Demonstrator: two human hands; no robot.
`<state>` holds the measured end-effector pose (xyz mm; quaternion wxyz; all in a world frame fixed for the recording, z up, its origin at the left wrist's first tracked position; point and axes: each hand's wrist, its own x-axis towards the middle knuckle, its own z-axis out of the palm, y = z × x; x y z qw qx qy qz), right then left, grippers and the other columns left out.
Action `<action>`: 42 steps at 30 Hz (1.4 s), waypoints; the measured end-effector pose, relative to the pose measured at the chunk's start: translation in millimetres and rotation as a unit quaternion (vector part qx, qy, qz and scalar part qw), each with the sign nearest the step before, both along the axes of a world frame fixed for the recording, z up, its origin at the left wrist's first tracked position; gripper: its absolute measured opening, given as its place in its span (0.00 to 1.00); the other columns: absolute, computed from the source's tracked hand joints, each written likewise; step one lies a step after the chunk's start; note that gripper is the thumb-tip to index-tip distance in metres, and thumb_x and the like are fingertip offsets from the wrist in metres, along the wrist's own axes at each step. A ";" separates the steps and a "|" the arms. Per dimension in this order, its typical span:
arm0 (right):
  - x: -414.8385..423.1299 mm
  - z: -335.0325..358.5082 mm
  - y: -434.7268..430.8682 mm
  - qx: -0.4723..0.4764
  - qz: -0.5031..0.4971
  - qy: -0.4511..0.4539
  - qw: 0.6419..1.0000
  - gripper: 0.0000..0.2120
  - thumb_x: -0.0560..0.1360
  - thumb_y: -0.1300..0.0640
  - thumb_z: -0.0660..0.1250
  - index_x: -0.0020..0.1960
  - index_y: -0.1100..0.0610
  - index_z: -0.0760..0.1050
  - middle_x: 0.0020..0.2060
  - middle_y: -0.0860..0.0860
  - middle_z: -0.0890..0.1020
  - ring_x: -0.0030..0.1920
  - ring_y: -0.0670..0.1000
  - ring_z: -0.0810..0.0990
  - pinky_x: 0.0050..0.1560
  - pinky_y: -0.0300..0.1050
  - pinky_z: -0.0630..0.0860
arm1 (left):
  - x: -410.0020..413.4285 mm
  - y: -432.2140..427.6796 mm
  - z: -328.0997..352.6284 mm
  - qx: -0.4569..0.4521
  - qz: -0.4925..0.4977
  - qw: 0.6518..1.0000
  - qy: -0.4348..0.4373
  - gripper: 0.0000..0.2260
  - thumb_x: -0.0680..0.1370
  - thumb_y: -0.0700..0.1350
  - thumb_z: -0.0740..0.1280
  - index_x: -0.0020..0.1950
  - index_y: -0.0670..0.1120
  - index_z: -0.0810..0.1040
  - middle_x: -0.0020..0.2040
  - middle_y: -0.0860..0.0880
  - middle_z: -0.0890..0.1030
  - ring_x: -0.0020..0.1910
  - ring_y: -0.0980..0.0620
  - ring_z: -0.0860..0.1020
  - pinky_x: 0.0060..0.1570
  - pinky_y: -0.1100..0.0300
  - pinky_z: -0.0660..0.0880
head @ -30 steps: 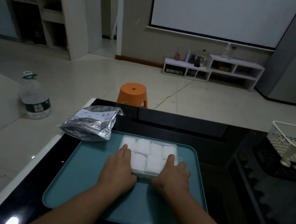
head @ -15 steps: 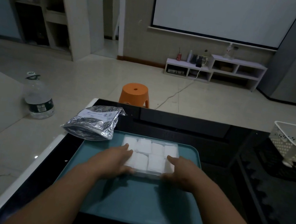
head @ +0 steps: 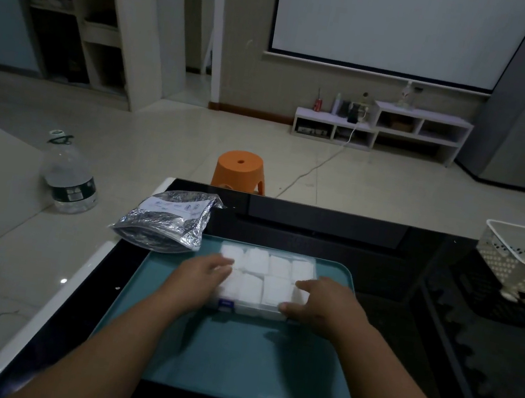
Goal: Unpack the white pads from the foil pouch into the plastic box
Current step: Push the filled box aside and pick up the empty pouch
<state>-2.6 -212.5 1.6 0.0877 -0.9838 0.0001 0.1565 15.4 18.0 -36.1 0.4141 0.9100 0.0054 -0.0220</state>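
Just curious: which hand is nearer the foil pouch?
Left. The left hand touches the plastic box at its end nearest the foil pouch; the right hand, at its opposite end.

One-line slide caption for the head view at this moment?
Left hand and right hand rest on the plastic box of white pads on a teal tray, foil pouch at its far-left corner.

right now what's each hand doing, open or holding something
Left hand: open, fingers flat on the plastic box.
Right hand: open, fingers resting on the same box.
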 end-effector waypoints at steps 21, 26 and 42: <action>10.6 -15.0 7.5 -0.004 -0.050 -0.025 0.998 0.23 0.79 0.47 0.53 0.71 0.53 0.68 0.68 0.54 0.71 0.66 0.58 0.70 0.64 0.53 0.67 | 5.0 -53.0 -27.6 -0.270 0.058 0.954 0.114 0.14 0.71 0.33 0.69 0.51 0.45 0.72 0.38 0.42 0.82 0.30 0.47 0.76 0.33 0.50 0.75; 13.5 -11.1 5.3 -0.010 -0.061 -0.032 0.998 0.22 0.78 0.45 0.57 0.70 0.51 0.70 0.68 0.53 0.73 0.65 0.57 0.72 0.64 0.52 0.69 | 6.5 -34.6 -10.2 0.097 0.062 0.993 -0.010 0.07 0.73 0.46 0.67 0.51 0.50 0.76 0.52 0.47 0.77 0.48 0.45 0.78 0.46 0.56 0.74; 10.2 -3.7 24.9 0.097 -0.012 -0.110 0.989 0.16 0.79 0.49 0.62 0.65 0.50 0.76 0.66 0.51 0.76 0.64 0.55 0.74 0.64 0.50 0.70 | 15.6 2.2 -5.1 0.266 0.070 0.958 -0.079 0.28 0.73 0.35 0.60 0.74 0.40 0.64 0.76 0.47 0.61 0.65 0.42 0.69 0.64 0.49 0.69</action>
